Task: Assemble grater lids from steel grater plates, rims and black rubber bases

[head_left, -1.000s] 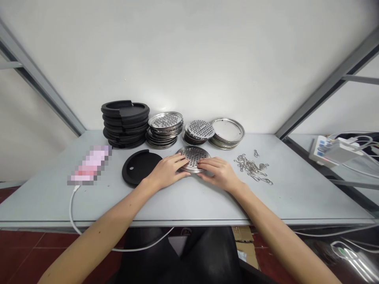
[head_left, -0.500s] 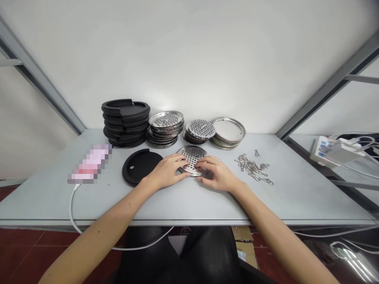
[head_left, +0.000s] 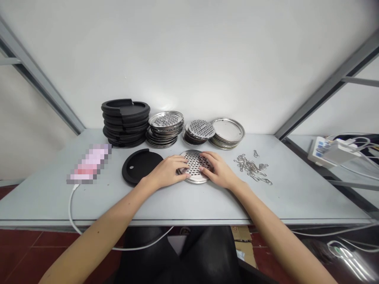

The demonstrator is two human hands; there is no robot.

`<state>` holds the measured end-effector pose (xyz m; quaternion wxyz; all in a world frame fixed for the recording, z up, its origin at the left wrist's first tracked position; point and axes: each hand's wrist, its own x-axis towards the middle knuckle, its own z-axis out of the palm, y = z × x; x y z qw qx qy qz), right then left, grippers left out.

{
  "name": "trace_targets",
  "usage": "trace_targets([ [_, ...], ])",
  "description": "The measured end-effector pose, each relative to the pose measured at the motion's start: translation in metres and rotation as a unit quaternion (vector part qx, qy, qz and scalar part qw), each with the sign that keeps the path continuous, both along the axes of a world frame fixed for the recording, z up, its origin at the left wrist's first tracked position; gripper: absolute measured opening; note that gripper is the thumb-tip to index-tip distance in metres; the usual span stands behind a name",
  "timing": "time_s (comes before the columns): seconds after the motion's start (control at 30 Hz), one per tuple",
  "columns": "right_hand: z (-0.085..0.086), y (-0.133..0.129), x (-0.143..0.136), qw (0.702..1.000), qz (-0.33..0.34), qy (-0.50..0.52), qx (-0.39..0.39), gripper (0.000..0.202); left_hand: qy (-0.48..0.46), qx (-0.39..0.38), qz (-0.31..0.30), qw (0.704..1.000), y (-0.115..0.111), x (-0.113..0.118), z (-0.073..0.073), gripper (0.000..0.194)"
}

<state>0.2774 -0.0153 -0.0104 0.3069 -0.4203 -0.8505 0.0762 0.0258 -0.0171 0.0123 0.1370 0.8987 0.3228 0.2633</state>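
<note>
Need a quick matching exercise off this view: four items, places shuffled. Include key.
Things
1. perforated metal disc
2. black stack
3. metal clips
4. single black disc

Places
A. loose heap, to the right of the right hand
B. lying flat beside the left hand, on its left
C. between the two hands, under their fingertips
D. left end of the back row

Pairs: 1-C, 2-D, 3-A, 4-B
</note>
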Motion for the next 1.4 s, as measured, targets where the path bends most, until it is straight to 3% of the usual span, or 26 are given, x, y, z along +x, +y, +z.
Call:
trace_targets([
  [0.23, 0.0007, 0.0002, -0.0011, 1.000, 0.001, 0.003, -0.019, 0.045, 0.033, -0.013, 0.053, 0.998, -0.0026, 0.0001, -0.0014, 0.060],
  [0.47, 0.0006, -0.0005, -0.0017, 1.000, -0.002, 0.007, -0.022, 0.042, 0.012, -0.013, 0.044, 0.999, -0.0004, -0.0003, -0.0019, 0.057],
  [0.7, -0.0002, -0.0003, -0.0011, 1.000, -0.003, 0.003, -0.029, 0.043, 0.041, -0.016, 0.040, 0.998, 0.0004, -0.0015, -0.0022, 0.075],
  [1.4, 0.0019, -0.0023, -0.0029, 0.997, -0.009, 0.008, -0.070, 0.044, 0.066, -0.004, 0.039, 0.997, -0.0005, -0.0022, -0.0029, 0.080],
])
